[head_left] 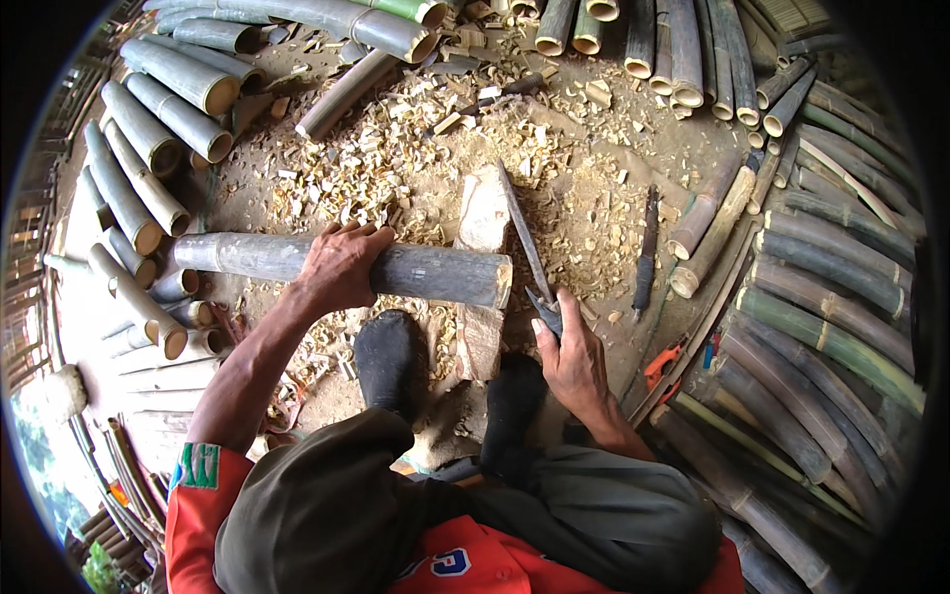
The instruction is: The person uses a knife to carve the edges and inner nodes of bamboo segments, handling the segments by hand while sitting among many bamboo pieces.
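Before me a thick grey bamboo section (440, 274) lies crosswise, its right end resting over a pale wooden block (481, 342). My left hand (341, 262) is wrapped over the bamboo near its middle, gripping from above. In my right hand (577, 358) is the dark handle of a long-bladed knife (524, 233). The blade points away from me, just right of the bamboo's cut end and apart from it. Part of the handle is hidden by my fingers. My feet, in dark socks, stand on either side of the block.
Wood shavings (356, 158) cover the ground ahead. Cut bamboo pieces (178, 74) stack at left, with more bamboo (821, 327) at right and far back. A dark-handled tool (646, 252) lies on the right, and an orange-handled tool (661, 366) sits nearer me.
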A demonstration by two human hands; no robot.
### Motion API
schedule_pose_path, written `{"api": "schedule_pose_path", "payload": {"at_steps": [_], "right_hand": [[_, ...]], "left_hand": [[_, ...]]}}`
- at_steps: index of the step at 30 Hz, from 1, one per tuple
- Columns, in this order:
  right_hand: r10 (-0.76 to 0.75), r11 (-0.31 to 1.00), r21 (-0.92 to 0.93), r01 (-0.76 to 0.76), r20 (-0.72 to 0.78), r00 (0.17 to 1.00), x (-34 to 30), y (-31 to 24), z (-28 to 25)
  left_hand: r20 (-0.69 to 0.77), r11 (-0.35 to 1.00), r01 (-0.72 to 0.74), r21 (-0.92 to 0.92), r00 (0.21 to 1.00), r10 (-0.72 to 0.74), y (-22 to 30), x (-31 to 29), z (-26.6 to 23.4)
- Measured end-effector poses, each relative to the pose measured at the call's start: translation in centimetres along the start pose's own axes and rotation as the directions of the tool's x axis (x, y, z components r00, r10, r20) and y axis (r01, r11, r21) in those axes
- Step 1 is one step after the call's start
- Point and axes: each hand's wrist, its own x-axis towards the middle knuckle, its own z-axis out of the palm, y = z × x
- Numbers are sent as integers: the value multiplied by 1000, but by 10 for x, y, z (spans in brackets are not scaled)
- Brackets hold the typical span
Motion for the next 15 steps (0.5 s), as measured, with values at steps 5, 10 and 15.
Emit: {"api": "schedule_pose_path", "payload": {"at_steps": [5, 10, 15], "right_hand": [[-133, 991, 3, 134, -100, 986, -3, -7, 3], [-62, 996, -65, 60, -29, 998, 7, 24, 40], [-71, 997, -10, 71, -12, 997, 13, -11, 20]], "left_hand": [[14, 1000, 19, -14, 1000, -19, -6, 2, 9], [84, 996, 88, 7, 993, -88, 0, 10, 2], [-26, 1000, 10, -15, 1000, -11, -9, 1, 13]]}}
